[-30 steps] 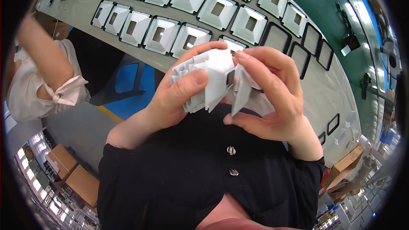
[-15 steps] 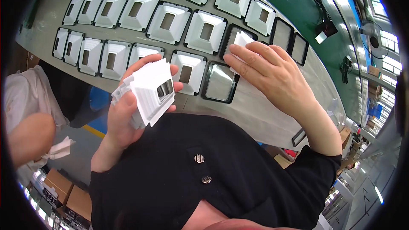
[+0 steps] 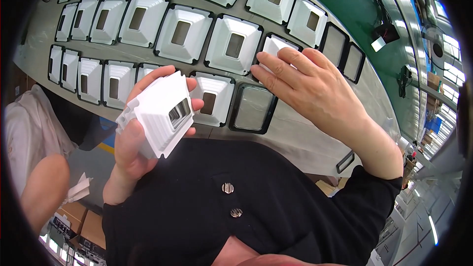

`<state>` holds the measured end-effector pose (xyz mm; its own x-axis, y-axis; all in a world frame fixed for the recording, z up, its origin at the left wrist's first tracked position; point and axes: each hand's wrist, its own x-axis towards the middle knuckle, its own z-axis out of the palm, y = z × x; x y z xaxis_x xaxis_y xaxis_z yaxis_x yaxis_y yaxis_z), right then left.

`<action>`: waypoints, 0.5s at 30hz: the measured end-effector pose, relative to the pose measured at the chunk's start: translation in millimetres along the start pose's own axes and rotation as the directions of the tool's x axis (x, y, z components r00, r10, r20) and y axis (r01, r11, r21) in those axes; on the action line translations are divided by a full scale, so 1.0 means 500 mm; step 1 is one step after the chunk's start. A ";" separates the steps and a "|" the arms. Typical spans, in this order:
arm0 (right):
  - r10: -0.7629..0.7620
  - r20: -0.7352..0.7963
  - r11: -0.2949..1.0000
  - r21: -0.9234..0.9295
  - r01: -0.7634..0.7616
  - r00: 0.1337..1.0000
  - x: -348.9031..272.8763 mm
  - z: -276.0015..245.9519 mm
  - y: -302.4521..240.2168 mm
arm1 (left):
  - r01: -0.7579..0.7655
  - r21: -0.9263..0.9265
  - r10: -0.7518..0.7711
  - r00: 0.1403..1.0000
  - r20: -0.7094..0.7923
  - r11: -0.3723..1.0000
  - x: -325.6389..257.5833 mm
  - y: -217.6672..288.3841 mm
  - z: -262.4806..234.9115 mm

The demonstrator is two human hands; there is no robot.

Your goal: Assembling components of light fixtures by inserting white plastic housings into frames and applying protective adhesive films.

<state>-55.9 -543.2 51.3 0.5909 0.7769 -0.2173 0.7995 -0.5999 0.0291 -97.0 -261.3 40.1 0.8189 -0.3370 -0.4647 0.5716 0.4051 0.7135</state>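
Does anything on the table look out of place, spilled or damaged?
One black frame lies alone near the edge of the table, away from the rows of white covers, so it looks stray. No spill or damage shows, though the right hand partly hides one cover.

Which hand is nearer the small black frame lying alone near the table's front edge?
Right. The right hand is beyond the frame, at a white cover; the left hand is much farther off to its left, holding stacked white covers.
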 end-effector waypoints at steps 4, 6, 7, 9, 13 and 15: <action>0.044 -0.059 0.999 0.013 -0.043 0.997 -0.003 -0.011 0.000 | 0.009 -0.003 -0.009 1.000 0.012 1.000 0.003 0.004 -0.005; 0.153 -0.082 0.983 0.116 -0.143 0.985 -0.019 -0.040 0.001 | 0.007 -0.007 -0.007 1.000 0.014 1.000 0.000 0.006 -0.007; 0.234 -0.153 0.966 0.145 -0.213 0.960 -0.028 -0.052 -0.004 | -0.003 -0.012 0.003 1.000 0.014 1.000 -0.004 0.005 -0.008; 0.362 -0.229 0.906 0.313 -0.284 0.904 -0.060 -0.058 -0.004 | -0.011 0.047 0.009 0.999 0.046 0.999 -0.006 -0.002 -0.012; 0.459 -0.297 0.628 0.775 -0.069 0.838 -0.056 -0.035 -0.083 | -0.015 0.076 0.005 0.991 0.135 0.997 -0.016 -0.008 0.011; 0.399 -0.269 0.506 0.862 0.035 0.877 -0.031 -0.030 -0.129 | 0.004 0.036 -0.009 0.988 0.155 0.999 -0.019 -0.010 0.034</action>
<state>-115.1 -513.8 67.5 0.8658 0.4933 0.0840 0.3323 -0.4413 -0.8336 -108.3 -274.7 49.8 0.7956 -0.4686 -0.3840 0.5723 0.3730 0.7303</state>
